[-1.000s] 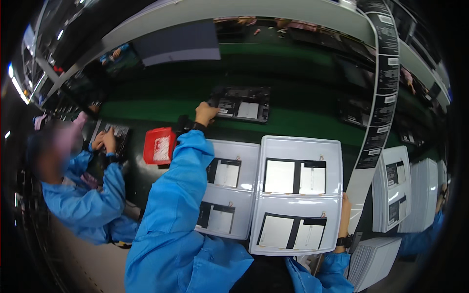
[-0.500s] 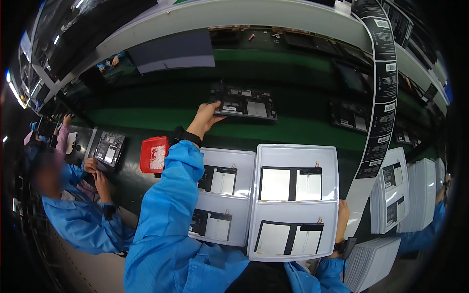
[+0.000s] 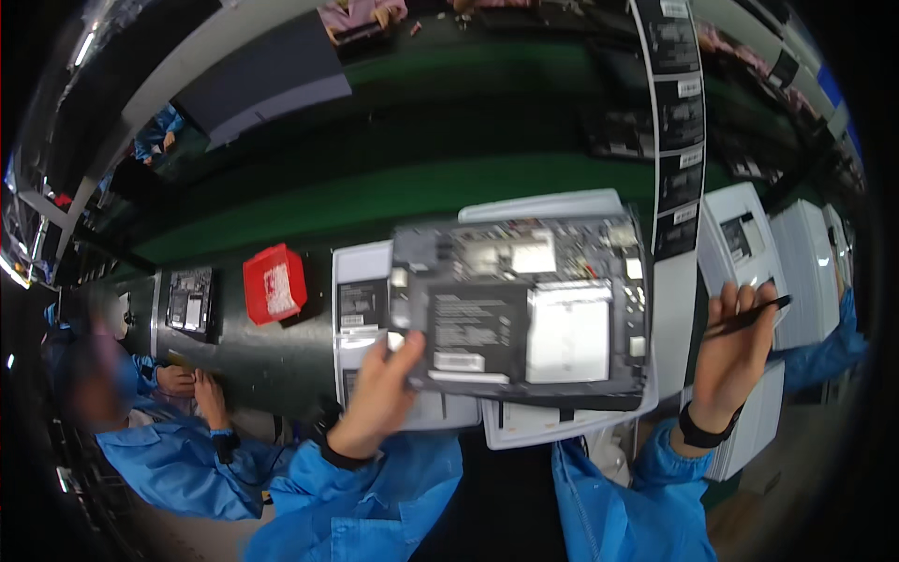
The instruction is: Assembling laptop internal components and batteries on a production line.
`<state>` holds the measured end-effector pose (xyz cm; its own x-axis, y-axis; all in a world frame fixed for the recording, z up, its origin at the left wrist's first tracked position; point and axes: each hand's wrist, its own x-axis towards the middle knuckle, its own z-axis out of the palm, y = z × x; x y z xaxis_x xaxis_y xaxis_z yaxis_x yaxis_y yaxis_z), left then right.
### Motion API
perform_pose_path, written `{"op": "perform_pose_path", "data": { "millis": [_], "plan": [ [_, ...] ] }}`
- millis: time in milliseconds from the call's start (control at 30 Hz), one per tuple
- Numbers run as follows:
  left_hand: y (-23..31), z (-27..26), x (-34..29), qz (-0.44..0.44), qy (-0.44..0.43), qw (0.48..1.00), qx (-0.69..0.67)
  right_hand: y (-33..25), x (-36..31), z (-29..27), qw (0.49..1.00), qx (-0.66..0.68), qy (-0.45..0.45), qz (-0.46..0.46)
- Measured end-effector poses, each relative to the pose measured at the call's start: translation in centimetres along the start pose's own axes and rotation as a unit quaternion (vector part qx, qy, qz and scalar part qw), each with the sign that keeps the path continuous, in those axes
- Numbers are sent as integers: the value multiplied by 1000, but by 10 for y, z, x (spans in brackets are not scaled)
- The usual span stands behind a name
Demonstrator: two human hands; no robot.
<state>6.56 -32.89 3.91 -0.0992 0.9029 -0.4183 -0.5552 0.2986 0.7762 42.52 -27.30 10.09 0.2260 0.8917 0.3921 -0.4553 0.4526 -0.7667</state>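
My left hand [image 3: 376,395] is closed on the left edge of an opened laptop base [image 3: 478,323], thumb on top. Its circuit board shows along the far side and a black-and-silver battery pack along the near side. The base is held over a white tray [image 3: 510,436] and hides most of it. Off to the right, my right hand [image 3: 735,361] is raised with its palm showing, a slim dark tool [image 3: 744,318] lying across its curled fingers. Blur hides the tool's exact kind. Another white tray [image 3: 363,255] with battery packs lies partly under the base and my left hand.
A red bin [image 3: 255,290] of small white pieces stands left of the trays. Farther left, a co-worker [image 3: 178,459] sits by another opened laptop [image 3: 190,300]. A strip of black labels [image 3: 676,140] hangs at the right, near stacked white trays [image 3: 803,272]. A green belt [image 3: 421,183] runs behind.
My left hand has brought the laptop base from the green belt toward me, over the trays. My right hand has left the tray's edge and risen, the dark tool now showing in it.
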Motion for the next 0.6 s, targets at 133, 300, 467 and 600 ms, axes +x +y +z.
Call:
{"op": "perform_pose_path", "data": {
  "millis": [133,300,467,600],
  "plan": [
    [-37,7,-42,21,-110,959,258,-4,-6,7,996,-83,-34,1],
    [-12,-11,-49,85,-136,860,485,15,-18,0,967,-227,-96,57],
    [24,36,2,409,-137,683,589,29,-27,36,941,-277,-97,169],
    [10,90,61,392,-255,655,593,45,-35,38,911,-333,-119,212]
  ]
}}
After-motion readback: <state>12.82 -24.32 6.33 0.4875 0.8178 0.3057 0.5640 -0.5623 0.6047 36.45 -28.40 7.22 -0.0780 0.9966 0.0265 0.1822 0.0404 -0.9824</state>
